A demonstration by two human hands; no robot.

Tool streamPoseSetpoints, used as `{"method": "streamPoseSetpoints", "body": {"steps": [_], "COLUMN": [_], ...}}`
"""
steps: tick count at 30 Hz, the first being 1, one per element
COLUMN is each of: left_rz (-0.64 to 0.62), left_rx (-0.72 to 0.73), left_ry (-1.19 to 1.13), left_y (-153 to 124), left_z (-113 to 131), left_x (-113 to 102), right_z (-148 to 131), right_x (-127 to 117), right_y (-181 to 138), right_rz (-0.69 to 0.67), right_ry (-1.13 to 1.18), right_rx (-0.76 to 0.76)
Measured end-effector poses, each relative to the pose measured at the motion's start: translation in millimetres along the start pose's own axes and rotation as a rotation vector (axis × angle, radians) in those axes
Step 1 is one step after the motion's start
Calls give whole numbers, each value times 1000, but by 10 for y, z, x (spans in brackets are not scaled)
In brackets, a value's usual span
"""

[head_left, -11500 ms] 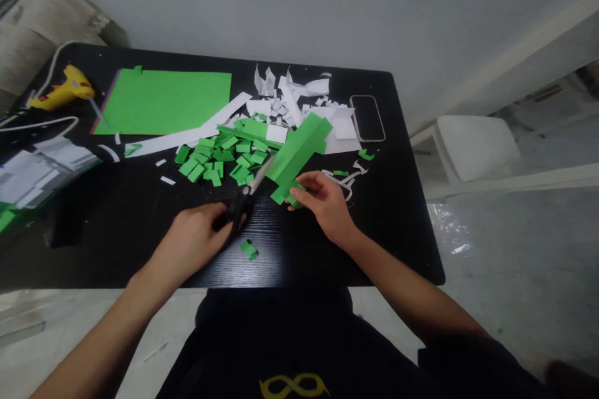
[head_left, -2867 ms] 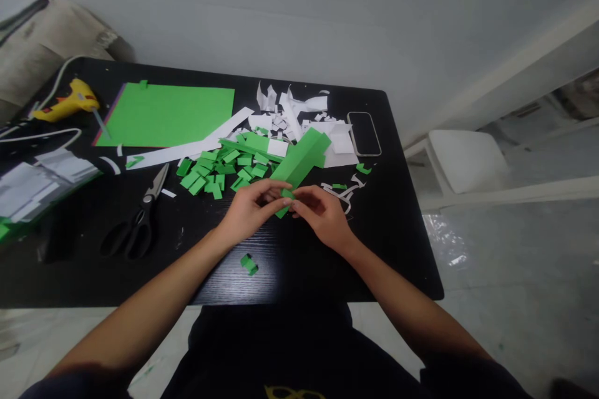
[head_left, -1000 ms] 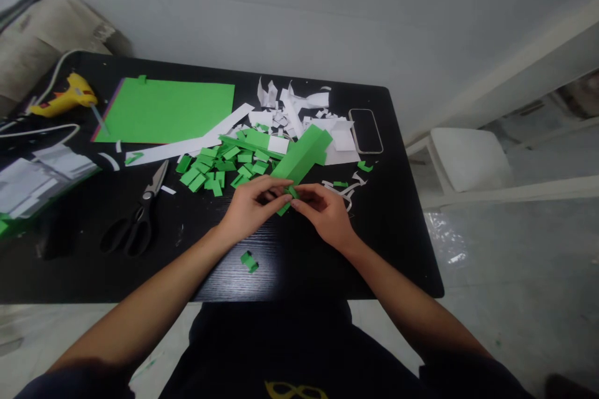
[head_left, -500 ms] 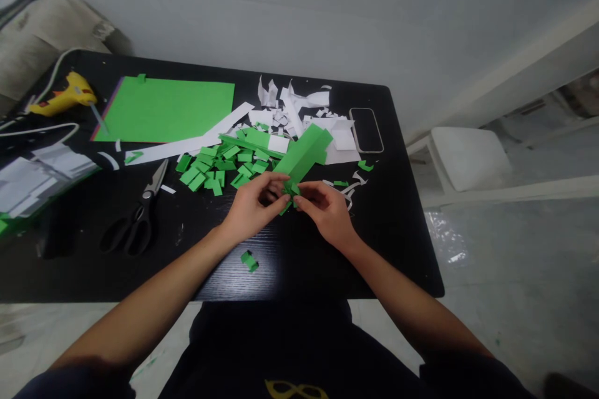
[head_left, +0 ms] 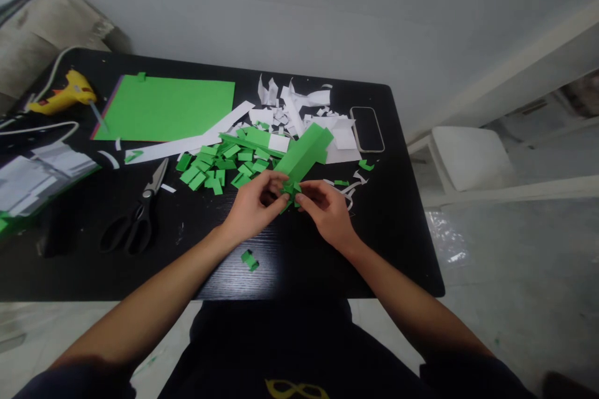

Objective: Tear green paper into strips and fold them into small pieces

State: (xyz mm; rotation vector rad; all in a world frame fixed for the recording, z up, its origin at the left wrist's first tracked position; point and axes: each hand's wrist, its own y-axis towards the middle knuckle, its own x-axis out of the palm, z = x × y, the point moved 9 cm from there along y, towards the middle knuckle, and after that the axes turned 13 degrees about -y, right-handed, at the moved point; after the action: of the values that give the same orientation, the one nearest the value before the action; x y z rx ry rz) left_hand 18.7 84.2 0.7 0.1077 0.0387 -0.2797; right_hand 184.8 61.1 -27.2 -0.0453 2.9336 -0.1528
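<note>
Both hands meet at the middle of the black table. My left hand and my right hand pinch the near end of a long folded green paper strip, which slants away toward the far right. The fingertips of both are closed on small green flaps at that end. A heap of small green paper pieces lies just left of the strip. Black-handled scissors lie on the table to the left, apart from both hands.
A large green sheet lies at the far left, with a yellow glue gun and its cord beside it. White paper scraps and a phone lie at the far right. One green scrap lies near the front edge. A white stool stands right of the table.
The scissors, once in my left hand cutting the strip, now lie on the table at the left. Over the last second both hands keep pinching the strip's near end with only slight finger shifts.
</note>
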Motion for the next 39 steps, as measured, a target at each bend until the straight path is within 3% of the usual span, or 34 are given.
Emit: {"method": "streamPoseSetpoints", "body": {"steps": [31, 39], "left_rz": [-11, 0], "left_rx": [-109, -33], "left_ry": [-140, -98], "left_y": [-11, -2], "left_z": [-69, -26], "left_x": [17, -1], "right_z": [-16, -22], "right_x": [-4, -12], "right_y": [-12, -13], "right_rz": [-6, -1], "right_ry": [-3, -22], "right_rx": [21, 17]}}
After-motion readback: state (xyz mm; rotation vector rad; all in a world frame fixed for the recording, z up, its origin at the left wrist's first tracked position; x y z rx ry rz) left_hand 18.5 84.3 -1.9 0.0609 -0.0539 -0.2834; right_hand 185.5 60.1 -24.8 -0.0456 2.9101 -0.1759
